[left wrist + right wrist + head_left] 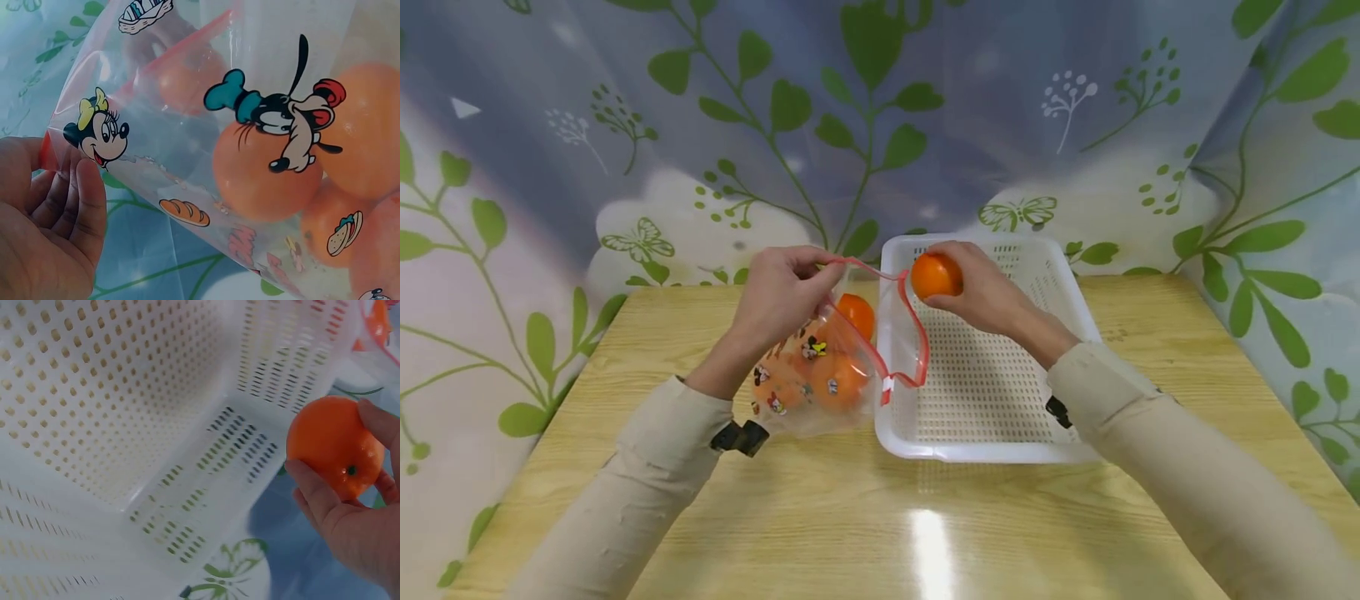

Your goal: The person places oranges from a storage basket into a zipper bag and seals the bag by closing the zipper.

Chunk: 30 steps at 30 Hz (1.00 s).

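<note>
Orange sits in the right hand, fingers curled round it, held above the far left corner of the white basket. Right wrist view shows the same fruit w/ its stem end facing the camera, thumb and fingertips of that hand wrapped on either side, and the basket's perforated wall and floor below and to the left. The fruit is not touching the basket.

Left hand pinches the red zip edge of a clear plastic bag, lifting it just left of the basket; the bag's mouth hangs open toward the basket, red strip looping over the basket's left rim. Bag is printed w/ cartoon figures (mouse w/ yellow bow, dog in a hat, bread) and holds more oranges, approx. three or four, exact count hard to tell. Left wrist view: that hand grips the bag's corner, the fruit pressed against the film inside.

Both sit on a light wood bench, basket right of centre. Leaf-pattern curtain hangs at the far side. Beige sleeves cover both forearms.
</note>
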### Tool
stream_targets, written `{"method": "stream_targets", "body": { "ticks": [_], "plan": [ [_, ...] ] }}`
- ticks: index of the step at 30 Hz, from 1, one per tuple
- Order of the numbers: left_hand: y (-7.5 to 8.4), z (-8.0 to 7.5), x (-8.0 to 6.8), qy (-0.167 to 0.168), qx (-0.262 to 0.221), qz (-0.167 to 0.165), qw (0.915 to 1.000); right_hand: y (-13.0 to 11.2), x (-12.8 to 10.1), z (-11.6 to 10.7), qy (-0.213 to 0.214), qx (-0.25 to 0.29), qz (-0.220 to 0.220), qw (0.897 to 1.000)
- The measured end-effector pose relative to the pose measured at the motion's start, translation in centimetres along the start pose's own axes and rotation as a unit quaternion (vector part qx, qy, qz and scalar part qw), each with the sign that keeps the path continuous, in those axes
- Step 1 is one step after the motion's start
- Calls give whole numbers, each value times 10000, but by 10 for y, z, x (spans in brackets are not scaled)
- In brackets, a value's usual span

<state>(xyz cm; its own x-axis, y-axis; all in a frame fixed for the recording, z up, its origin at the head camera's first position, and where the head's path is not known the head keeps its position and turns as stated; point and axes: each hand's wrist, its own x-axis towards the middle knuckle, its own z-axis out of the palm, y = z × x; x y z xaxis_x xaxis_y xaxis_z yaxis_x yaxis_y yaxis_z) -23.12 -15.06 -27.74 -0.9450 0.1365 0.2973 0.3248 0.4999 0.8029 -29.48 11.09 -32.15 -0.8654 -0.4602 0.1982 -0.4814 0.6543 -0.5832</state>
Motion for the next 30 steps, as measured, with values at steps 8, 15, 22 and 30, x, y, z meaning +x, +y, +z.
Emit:
{"method": "stream_targets", "body": {
  "ticks": [8,15,22,30],
  "plan": [
    [-1,-12,0,210,-99,170,9996,-27,-23,-11,742,403,-564,9948],
    [-2,-21,2,362,-154,243,9989,-58,-43,-14,828,982,-1363,9823],
    [-5,-27,2,483,-157,118,9986,-73,-54,-7,556,454,-2043,9763],
    [-7,-28,0,473,-162,78,9987,-71,-54,7,457,-81,-2435,9688]
  ]
}}
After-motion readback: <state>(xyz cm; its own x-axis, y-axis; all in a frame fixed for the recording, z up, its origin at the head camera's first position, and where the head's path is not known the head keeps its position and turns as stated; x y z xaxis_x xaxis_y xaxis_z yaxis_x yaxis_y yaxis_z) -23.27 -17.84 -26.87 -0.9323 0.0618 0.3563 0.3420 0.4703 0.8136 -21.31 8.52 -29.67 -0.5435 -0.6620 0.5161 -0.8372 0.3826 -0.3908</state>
